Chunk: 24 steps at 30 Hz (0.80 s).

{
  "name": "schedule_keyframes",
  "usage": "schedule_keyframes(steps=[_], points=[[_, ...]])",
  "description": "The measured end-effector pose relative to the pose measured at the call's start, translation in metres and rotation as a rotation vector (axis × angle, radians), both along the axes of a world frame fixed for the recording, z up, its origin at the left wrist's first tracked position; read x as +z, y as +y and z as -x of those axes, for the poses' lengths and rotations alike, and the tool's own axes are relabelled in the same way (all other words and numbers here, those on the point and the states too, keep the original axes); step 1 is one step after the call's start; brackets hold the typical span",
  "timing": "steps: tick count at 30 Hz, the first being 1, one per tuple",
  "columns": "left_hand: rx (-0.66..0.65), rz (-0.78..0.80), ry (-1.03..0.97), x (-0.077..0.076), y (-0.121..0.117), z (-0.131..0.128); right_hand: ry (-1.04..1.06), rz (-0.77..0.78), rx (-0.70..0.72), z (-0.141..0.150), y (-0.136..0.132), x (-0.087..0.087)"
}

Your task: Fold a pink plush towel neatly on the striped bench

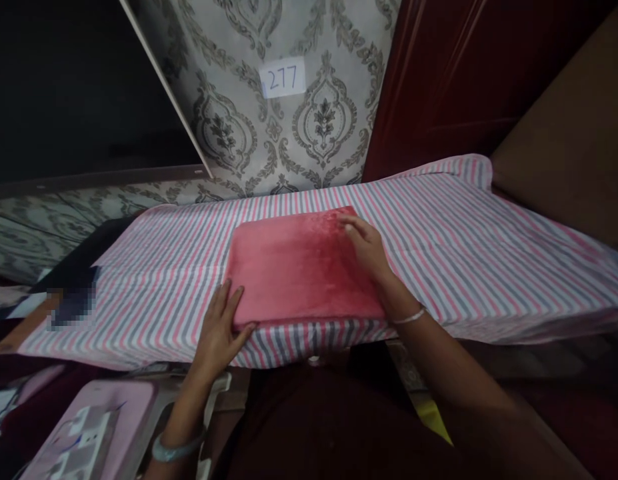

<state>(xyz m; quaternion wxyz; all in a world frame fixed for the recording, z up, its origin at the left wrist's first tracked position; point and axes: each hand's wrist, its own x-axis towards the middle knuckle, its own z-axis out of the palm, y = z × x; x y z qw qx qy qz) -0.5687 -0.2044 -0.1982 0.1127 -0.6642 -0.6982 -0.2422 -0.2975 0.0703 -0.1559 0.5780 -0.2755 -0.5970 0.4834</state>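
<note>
A rectangular piece of pink-red plush cloth (289, 267), seemingly folded, lies flat in front of me; its right part looks darker. My left hand (219, 327) rests at its near left corner, fingers spread and thumb along the front edge. Across the cloth, my right hand (367, 247) touches the surface by the far right corner. Its fingers are loosely bent, with the thumb a little apart, and I see nothing held in them. Beneath the cloth is a pink, grey and white striped sheet (439, 247) covering the table.
A large dark screen (79, 93) stands at the back left, before the patterned wall with a paper marked 277 (283, 77). A dark red panel (439, 87) rises behind on the right. Below left lies a white power strip (83, 443) on a pink surface.
</note>
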Motion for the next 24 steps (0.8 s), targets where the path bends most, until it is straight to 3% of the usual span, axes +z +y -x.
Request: schedule_keyframes(steps=[3, 6, 10, 15, 20, 24], points=[[-0.037, 0.046, 0.006, 0.003, -0.005, 0.001, -0.300, -0.194, -0.035, -0.050, -0.030, -0.013], [-0.068, 0.062, 0.029, 0.006, -0.006, 0.004, -0.575, -0.271, -0.047, -0.098, -0.058, -0.031], [-0.081, 0.066, 0.076, 0.007, -0.008, 0.008, -0.842, -0.382, 0.051, -0.135, -0.089, -0.049], [-0.024, 0.002, 0.104, 0.005, -0.004, 0.011, -0.926, -0.522, 0.014, -0.133, -0.101, -0.065], [-0.020, -0.048, 0.145, 0.006, -0.003, 0.017, -0.930, -0.536, -0.036, -0.124, -0.098, -0.073], [-0.070, -0.076, 0.167, 0.024, -0.002, 0.026, -0.909, -0.563, -0.056, -0.121, -0.099, -0.072]])
